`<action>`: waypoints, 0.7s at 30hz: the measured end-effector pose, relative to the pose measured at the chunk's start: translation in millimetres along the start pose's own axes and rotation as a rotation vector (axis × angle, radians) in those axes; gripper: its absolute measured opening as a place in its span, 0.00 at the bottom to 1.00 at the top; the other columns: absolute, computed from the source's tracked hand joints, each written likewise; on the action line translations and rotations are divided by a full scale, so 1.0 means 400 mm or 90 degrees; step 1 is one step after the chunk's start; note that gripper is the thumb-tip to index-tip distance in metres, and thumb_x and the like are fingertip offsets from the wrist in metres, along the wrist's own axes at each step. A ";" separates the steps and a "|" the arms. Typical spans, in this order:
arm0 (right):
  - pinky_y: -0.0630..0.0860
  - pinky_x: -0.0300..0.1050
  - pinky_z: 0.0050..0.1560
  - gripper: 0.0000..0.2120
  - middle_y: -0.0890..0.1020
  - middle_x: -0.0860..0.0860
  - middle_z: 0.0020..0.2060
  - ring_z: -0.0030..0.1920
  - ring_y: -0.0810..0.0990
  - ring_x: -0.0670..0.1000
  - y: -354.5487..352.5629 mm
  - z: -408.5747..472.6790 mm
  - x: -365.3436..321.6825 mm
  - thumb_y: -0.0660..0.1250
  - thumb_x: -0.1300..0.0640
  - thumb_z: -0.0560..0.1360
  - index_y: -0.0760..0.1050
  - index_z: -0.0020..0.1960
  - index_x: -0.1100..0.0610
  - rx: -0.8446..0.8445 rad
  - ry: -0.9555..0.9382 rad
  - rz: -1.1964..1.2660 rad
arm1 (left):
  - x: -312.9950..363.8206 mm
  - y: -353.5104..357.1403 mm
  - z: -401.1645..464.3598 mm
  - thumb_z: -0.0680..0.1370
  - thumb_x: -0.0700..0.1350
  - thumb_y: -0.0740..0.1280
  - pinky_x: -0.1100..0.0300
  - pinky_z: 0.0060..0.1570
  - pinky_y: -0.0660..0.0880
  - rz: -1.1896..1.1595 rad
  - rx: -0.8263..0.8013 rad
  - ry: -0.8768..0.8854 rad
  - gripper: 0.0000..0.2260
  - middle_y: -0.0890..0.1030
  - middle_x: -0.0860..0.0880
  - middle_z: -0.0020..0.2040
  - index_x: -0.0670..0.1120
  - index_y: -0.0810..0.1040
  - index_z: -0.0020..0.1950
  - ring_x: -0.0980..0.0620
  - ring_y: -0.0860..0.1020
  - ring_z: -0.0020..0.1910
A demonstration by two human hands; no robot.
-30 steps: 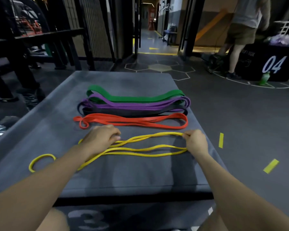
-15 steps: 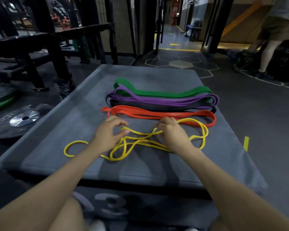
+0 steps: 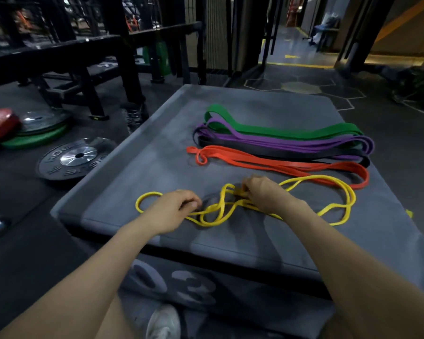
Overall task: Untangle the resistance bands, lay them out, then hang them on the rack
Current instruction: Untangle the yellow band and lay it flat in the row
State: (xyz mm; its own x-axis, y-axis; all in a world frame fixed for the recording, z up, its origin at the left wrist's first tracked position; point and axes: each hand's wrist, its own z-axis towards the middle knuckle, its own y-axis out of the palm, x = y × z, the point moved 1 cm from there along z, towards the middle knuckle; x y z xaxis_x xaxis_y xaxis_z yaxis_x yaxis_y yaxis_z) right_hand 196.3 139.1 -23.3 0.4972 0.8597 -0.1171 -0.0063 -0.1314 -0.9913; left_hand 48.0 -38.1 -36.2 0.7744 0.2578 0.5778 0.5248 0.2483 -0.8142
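Both hands sit at centre frame on the yellow band: left hand has fingers curled, pinching a strand by the thumb, w/ a small loop poking out to its left; right hand has fingers curled round a bunch of strands near the middle.

Biggest thing is the grey padded box top, filling the centre and right of frame, w/ a pale "03" on its front face at the bottom. Upper left: black metal rack frame, legs on the dark floor. Left edge, mid-height: black weight plate w/ a silver hub flat on the floor, just beside the box; behind it a stack of plates, red and green ones showing.

On the pad, upper right of the hands, bands lie side by side in long flat loops: wide green rubber band farthest, then purple band, dark grey band, orange band nearest. Thin yellow rubber band lies loose and looped across the near part, tangled btw the hands, its right-hand loops touching the orange one's end.

White shoe at bottom centre.
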 end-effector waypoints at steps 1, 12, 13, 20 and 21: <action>0.67 0.50 0.58 0.13 0.73 0.60 0.58 0.60 0.72 0.62 0.002 -0.001 0.000 0.59 0.56 0.78 0.69 0.59 0.63 0.009 0.022 0.005 | 0.001 -0.003 0.001 0.78 0.41 0.63 0.60 0.51 0.72 0.019 0.006 -0.009 0.08 0.81 0.48 0.49 0.44 0.79 0.54 0.51 0.78 0.49; 0.68 0.55 0.56 0.11 0.70 0.63 0.58 0.58 0.70 0.65 0.000 -0.008 0.019 0.58 0.60 0.79 0.66 0.57 0.67 0.127 0.170 0.166 | 0.052 0.017 0.030 0.75 0.52 0.67 0.57 0.48 0.74 -0.004 -0.039 0.027 0.09 0.79 0.50 0.47 0.49 0.80 0.50 0.52 0.77 0.45; 0.68 0.55 0.56 0.11 0.70 0.63 0.58 0.59 0.70 0.65 0.003 -0.007 0.021 0.59 0.60 0.79 0.67 0.57 0.66 0.122 0.172 0.166 | 0.051 0.024 0.030 0.73 0.55 0.68 0.56 0.49 0.74 0.012 -0.073 0.033 0.09 0.78 0.52 0.47 0.52 0.79 0.49 0.53 0.77 0.46; 0.70 0.53 0.54 0.10 0.73 0.63 0.57 0.60 0.71 0.64 0.006 -0.019 0.042 0.57 0.61 0.78 0.68 0.57 0.65 0.099 0.193 0.099 | 0.051 -0.010 0.034 0.78 0.53 0.61 0.54 0.44 0.69 0.141 0.087 -0.066 0.07 0.78 0.48 0.48 0.50 0.71 0.51 0.43 0.77 0.52; 0.70 0.52 0.53 0.10 0.74 0.62 0.57 0.59 0.72 0.64 0.005 -0.020 0.044 0.58 0.61 0.78 0.68 0.57 0.64 0.098 0.196 0.101 | 0.045 -0.018 0.035 0.79 0.53 0.59 0.54 0.44 0.68 0.153 0.114 -0.092 0.09 0.79 0.46 0.49 0.49 0.70 0.53 0.42 0.77 0.52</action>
State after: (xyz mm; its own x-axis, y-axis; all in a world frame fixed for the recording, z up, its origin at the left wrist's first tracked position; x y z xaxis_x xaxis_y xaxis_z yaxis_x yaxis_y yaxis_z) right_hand 211.9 149.9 -26.7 0.7165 0.6435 -0.2693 -0.2229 -0.1546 -0.9625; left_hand 53.2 -22.0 -19.3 0.8038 0.4559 0.3823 0.2519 0.3213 -0.9128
